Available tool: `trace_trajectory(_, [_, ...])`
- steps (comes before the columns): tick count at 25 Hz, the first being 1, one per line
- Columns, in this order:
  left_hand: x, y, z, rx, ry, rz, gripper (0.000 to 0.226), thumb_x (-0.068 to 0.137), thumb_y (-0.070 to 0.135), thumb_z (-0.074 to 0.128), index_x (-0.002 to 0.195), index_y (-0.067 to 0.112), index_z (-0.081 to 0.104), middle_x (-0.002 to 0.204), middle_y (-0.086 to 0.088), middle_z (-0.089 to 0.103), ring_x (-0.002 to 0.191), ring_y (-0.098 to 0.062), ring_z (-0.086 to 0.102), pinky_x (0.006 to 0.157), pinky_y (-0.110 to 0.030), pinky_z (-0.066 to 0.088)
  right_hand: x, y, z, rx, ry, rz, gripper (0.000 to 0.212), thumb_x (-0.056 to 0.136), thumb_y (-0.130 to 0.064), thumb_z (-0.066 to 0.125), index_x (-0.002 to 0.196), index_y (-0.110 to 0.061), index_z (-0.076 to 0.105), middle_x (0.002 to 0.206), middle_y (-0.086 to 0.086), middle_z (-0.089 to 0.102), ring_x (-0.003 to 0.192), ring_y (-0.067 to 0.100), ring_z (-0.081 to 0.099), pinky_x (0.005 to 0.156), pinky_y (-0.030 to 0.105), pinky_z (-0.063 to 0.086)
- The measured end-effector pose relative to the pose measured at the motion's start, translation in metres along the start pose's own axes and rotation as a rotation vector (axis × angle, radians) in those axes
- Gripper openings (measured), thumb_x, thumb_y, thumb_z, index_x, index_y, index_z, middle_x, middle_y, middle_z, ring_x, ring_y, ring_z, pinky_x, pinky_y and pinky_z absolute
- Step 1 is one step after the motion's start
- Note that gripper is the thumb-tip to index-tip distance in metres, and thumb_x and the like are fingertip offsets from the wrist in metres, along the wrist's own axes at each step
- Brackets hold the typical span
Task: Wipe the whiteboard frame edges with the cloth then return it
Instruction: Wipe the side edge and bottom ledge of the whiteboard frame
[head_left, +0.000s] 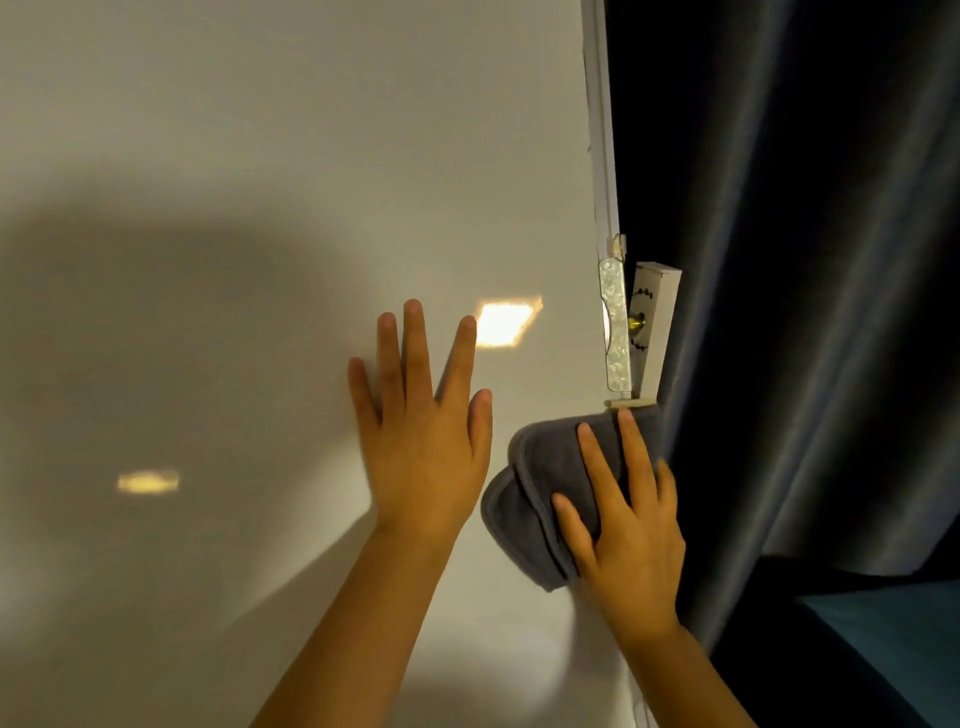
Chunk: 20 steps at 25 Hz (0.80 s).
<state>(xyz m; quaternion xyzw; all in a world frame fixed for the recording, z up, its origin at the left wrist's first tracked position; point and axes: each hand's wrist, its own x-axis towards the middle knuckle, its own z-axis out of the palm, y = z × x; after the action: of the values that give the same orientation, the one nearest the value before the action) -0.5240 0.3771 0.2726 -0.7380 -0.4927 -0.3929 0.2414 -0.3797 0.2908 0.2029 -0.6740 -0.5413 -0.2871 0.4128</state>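
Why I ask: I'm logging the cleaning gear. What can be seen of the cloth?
The cloth is dark grey and looks soft and fleecy, folded into thick layers with rounded, stitched edges. It sits against the right frame edge of the whiteboard, its top just under a small fitting there. The right hand presses on it with spread fingers; the left hand lies apart from it.

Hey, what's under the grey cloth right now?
The right hand presses the cloth over the whiteboard frame at its right edge; that covered stretch of frame cannot be seen.
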Motion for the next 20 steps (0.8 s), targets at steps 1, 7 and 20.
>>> trace_trajectory(1, [-0.006, 0.001, 0.001, 0.011, -0.005, -0.002, 0.062, 0.093, 0.053, 0.016, 0.149, 0.026, 0.009, 0.157, -0.015, 0.011, 0.143, -0.036, 0.006, 0.112, -0.052, 0.006, -0.011, 0.002, 0.001, -0.001, -0.007, 0.004, 0.059, 0.09, -0.06, 0.022, 0.139, -0.027, 0.029, 0.148, 0.004, 0.022, 0.121, 0.037, 0.038, 0.068, 0.039, 0.055])
trace_trajectory(7, [-0.04, 0.0, 0.007, 0.038, -0.026, 0.014, 0.064, 0.092, 0.055, 0.015, 0.148, 0.025, 0.011, 0.156, -0.014, 0.012, 0.142, -0.036, 0.01, 0.113, -0.053, 0.008, -0.068, 0.012, 0.009, -0.058, -0.057, 0.042, 0.061, 0.09, -0.061, 0.019, 0.134, -0.022, 0.034, 0.142, 0.011, 0.027, 0.114, 0.035, 0.036, 0.075, 0.052, 0.051])
trace_trajectory(20, [-0.096, -0.008, 0.009, 0.03, -0.098, 0.078, 0.064, 0.092, 0.056, 0.006, 0.148, 0.026, 0.003, 0.156, -0.013, 0.002, 0.143, -0.035, 0.004, 0.113, -0.053, 0.006, -0.039, 0.004, -0.002, -0.047, -0.034, 0.029, 0.06, 0.089, -0.059, 0.026, 0.139, -0.025, 0.029, 0.15, 0.013, 0.027, 0.116, 0.041, 0.045, 0.064, 0.033, 0.05])
